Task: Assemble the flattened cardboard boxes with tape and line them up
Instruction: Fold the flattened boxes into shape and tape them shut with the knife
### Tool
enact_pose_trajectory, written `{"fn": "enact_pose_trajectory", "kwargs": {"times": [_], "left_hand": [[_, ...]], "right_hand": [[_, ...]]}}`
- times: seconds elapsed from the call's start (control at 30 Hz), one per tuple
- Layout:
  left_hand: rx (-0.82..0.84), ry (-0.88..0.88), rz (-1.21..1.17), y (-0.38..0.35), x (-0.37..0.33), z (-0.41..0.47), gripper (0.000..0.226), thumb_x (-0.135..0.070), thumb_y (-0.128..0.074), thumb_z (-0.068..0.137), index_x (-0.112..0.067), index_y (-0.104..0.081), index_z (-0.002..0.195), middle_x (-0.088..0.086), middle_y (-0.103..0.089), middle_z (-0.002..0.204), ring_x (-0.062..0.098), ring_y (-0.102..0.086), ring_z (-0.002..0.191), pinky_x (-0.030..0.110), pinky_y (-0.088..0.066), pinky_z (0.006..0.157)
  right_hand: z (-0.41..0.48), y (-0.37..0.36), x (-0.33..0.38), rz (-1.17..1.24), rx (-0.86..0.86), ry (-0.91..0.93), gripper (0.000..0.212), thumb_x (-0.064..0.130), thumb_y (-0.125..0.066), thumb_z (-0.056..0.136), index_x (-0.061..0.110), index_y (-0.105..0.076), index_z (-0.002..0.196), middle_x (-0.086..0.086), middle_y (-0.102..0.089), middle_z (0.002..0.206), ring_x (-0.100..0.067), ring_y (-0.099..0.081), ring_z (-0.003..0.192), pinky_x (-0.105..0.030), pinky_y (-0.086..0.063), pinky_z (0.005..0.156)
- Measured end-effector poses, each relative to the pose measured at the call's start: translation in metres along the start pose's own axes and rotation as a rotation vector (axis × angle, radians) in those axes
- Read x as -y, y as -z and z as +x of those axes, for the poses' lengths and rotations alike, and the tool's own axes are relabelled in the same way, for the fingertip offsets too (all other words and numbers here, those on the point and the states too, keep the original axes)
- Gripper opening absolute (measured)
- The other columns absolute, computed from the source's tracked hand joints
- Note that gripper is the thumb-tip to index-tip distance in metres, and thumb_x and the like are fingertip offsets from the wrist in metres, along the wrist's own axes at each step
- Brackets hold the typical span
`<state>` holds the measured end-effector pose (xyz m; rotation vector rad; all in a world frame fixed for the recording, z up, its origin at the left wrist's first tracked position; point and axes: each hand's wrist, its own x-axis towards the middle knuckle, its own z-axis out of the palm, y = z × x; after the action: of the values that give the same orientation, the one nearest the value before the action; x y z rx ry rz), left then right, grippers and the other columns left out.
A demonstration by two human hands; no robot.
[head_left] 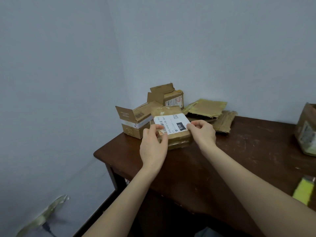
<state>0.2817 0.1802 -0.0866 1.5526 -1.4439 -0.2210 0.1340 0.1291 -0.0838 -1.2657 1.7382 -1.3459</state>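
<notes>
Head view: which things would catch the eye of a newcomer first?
The labelled box sits on the dark wooden table, held at its two sides by the left hand and the right hand. Behind it, by the wall corner, stand an open box and a second open box, and flattened cardboard lies to their right.

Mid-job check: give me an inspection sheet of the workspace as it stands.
Surface: dark wooden table, scuffed.
Job's things: labelled box on the table; front open box and rear open box behind it; flattened cardboard to its right.
Clutter: worn box and yellow-green object, both cut off at the right edge.
Grippers: left hand and right hand grip the labelled box's opposite sides.
Cables: dark line at lower left, possibly a cable; cannot tell.
Surroundings: plain wall; tape strip at lower left.
</notes>
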Motion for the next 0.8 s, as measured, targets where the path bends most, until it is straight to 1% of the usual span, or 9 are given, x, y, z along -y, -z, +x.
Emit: {"fn": "enact_pose_trajectory", "kwargs": {"times": [0.13, 0.2, 0.27, 0.37, 0.43, 0.5, 0.6, 0.67, 0.8], "left_hand": [[-0.154, -0.010, -0.046, 0.033, -0.004, -0.041, 0.029, -0.032, -0.058, 0.089, -0.038, -0.048, 0.115, -0.014, -0.048, 0.104, 0.002, -0.054, 0.091, 0.020, -0.044, 0.065], [-0.253, 0.007, -0.098, 0.052, 0.007, -0.049, 0.031, -0.027, -0.060, 0.087, -0.037, -0.048, 0.113, -0.013, -0.050, 0.105, 0.001, -0.054, 0.091, 0.018, -0.042, 0.065], [-0.329, 0.038, -0.173, 0.067, 0.026, -0.041, 0.029, -0.021, -0.059, 0.087, -0.032, -0.048, 0.112, -0.005, -0.052, 0.107, 0.006, -0.055, 0.092, 0.017, -0.042, 0.069], [-0.351, 0.183, -0.197, 0.078, 0.062, -0.016, 0.022, -0.019, -0.054, 0.091, -0.025, -0.052, 0.113, 0.005, -0.054, 0.112, 0.014, -0.054, 0.094, 0.028, -0.046, 0.081], [-0.283, 0.282, -0.156, 0.076, 0.085, 0.000, 0.026, -0.022, -0.049, 0.094, -0.020, -0.054, 0.120, 0.009, -0.053, 0.120, 0.016, -0.053, 0.099, 0.030, -0.044, 0.087], [-0.165, 0.348, -0.125, 0.071, 0.101, 0.011, 0.036, -0.023, -0.048, 0.095, -0.017, -0.052, 0.130, 0.012, -0.050, 0.130, 0.020, -0.053, 0.110, 0.035, -0.043, 0.099], [-0.061, 0.356, -0.103, 0.065, 0.110, 0.017, 0.044, -0.026, -0.049, 0.093, -0.020, -0.048, 0.137, 0.010, -0.046, 0.139, 0.022, -0.047, 0.124, 0.042, -0.039, 0.107], [-0.099, 0.317, -0.018, 0.064, 0.104, 0.016, 0.044, -0.025, -0.051, 0.093, -0.018, -0.048, 0.136, 0.010, -0.040, 0.140, 0.024, -0.041, 0.128, 0.037, -0.035, 0.108], [-0.251, 0.019, 0.265, 0.054, 0.068, 0.011, 0.036, -0.017, -0.054, 0.087, -0.017, -0.057, 0.123, 0.008, -0.042, 0.134, 0.024, -0.038, 0.127, 0.036, -0.041, 0.097]], "right_hand": [[-0.028, -0.008, 0.013, 0.132, 0.069, 0.087, 0.008, 0.028, -0.064, 0.080, 0.028, -0.067, 0.087, 0.010, -0.064, 0.087, -0.010, -0.058, 0.085, -0.030, -0.045, 0.074], [-0.042, -0.023, 0.022, 0.196, 0.155, 0.156, 0.007, 0.025, -0.066, 0.080, 0.027, -0.068, 0.086, 0.010, -0.060, 0.079, -0.007, -0.054, 0.076, -0.025, -0.042, 0.068], [-0.052, -0.042, 0.033, 0.217, 0.268, 0.203, 0.011, 0.024, -0.068, 0.082, 0.025, -0.069, 0.093, 0.010, -0.058, 0.079, -0.006, -0.053, 0.076, -0.020, -0.039, 0.065], [-0.060, -0.072, 0.047, 0.167, 0.460, 0.198, 0.032, 0.024, -0.067, 0.085, 0.021, -0.065, 0.117, 0.005, -0.063, 0.107, -0.007, -0.055, 0.098, -0.019, -0.040, 0.080], [-0.060, -0.090, 0.050, 0.125, 0.591, 0.162, 0.049, 0.021, -0.066, 0.086, 0.020, -0.055, 0.134, 0.000, -0.056, 0.131, -0.013, -0.050, 0.118, -0.022, -0.038, 0.094], [-0.057, -0.101, 0.047, 0.090, 0.687, 0.126, 0.061, 0.015, -0.064, 0.087, 0.019, -0.044, 0.144, -0.002, -0.048, 0.143, -0.016, -0.046, 0.126, -0.023, -0.037, 0.097], [-0.048, -0.104, 0.041, 0.053, 0.657, 0.131, 0.064, 0.010, -0.063, 0.086, 0.020, -0.041, 0.145, -0.002, -0.046, 0.144, -0.016, -0.046, 0.126, -0.024, -0.038, 0.097], [-0.041, -0.099, 0.036, -0.003, 0.566, 0.160, 0.060, 0.012, -0.063, 0.086, 0.019, -0.045, 0.142, -0.001, -0.048, 0.143, -0.018, -0.044, 0.131, -0.028, -0.036, 0.102], [-0.025, -0.081, 0.022, -0.100, 0.366, 0.127, 0.046, 0.017, -0.060, 0.088, 0.021, -0.053, 0.134, -0.002, -0.054, 0.135, -0.019, -0.050, 0.123, -0.029, -0.040, 0.095]]}}
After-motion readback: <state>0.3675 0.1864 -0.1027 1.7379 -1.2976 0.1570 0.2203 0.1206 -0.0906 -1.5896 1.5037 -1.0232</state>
